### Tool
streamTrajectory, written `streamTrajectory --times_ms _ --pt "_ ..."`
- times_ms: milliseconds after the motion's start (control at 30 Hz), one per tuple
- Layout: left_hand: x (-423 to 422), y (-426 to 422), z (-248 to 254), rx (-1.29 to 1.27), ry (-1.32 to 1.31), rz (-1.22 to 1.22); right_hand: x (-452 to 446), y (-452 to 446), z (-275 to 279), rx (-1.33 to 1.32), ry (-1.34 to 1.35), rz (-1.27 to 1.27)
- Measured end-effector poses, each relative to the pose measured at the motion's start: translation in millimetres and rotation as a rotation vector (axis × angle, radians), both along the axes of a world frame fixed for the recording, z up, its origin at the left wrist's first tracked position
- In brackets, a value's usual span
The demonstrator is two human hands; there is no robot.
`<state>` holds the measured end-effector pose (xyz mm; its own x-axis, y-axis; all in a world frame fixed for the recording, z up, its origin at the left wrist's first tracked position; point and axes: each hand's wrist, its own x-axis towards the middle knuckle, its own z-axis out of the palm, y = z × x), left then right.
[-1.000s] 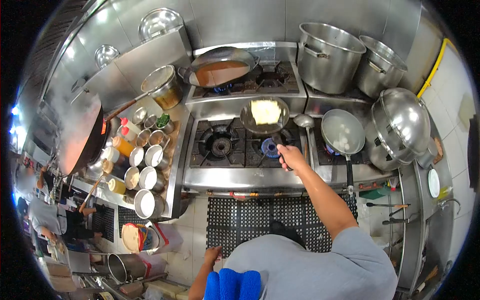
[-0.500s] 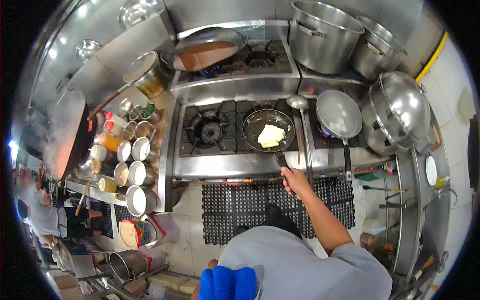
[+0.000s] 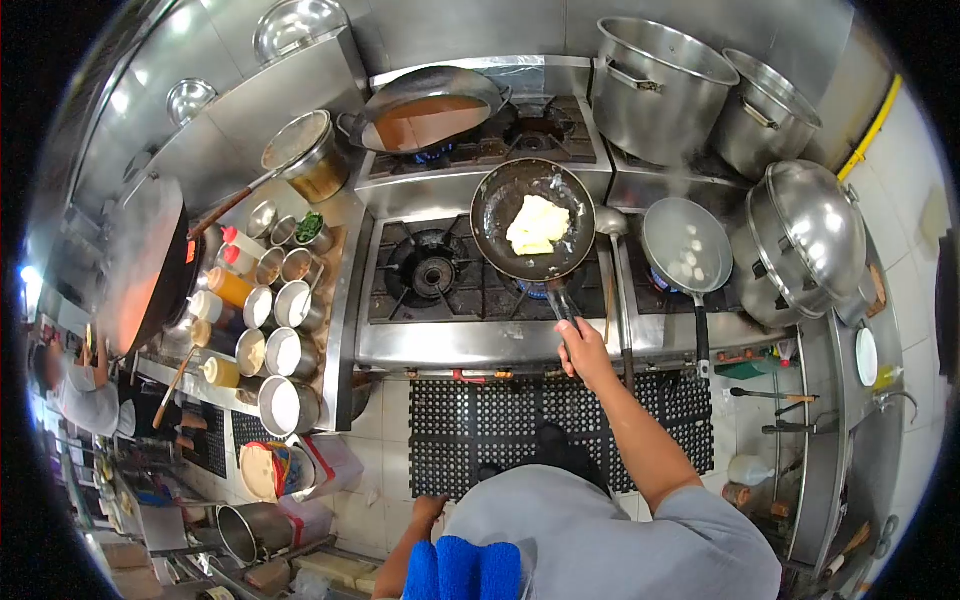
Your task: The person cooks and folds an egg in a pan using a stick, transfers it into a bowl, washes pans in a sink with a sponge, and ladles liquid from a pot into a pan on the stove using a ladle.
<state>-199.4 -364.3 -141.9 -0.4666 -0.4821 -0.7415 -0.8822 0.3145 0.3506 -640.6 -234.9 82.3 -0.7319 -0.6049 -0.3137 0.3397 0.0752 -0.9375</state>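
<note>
Stovetop [image 3: 450, 345], yellow food [image 3: 537, 225] in pan [image 3: 493, 240], beyond gripping right hand [image 3: 586, 354]

The frying pan [image 3: 502, 205] is glossy metal, the cloth [image 3: 460, 568] matt and fuzzy.

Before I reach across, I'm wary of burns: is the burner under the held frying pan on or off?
On: blue flame shows below the frying pan.
</note>
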Motion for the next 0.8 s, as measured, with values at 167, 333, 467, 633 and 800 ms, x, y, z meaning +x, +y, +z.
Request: streamTrajectory --times_ms 167,333,467,633,800 --pt "29.5 31.0 -59.2 -0.027 -0.254 0.057 17.7 -0.4 -27.9 0.132 -0.217 0.053" --pt "71.8 45.0 -61.4 -0.004 -0.38 0.138 16.9 -7.3 -33.0 0.223 -0.257 0.09" --pt "76.2 44.2 -48.9 -0.045 -0.415 0.156 4.5 -20.5 -26.5 0.198 -0.23 0.079" --pt "42.7 25.3 7.0 0.113 -0.184 0.102 6.7 -15.4 -34.9 0.1 -0.081 0.087" --pt "38.2 43.4 -18.8 0.004 -0.206 0.218 24.3 -4.3 -49.3 0.175 -0.268 0.091"
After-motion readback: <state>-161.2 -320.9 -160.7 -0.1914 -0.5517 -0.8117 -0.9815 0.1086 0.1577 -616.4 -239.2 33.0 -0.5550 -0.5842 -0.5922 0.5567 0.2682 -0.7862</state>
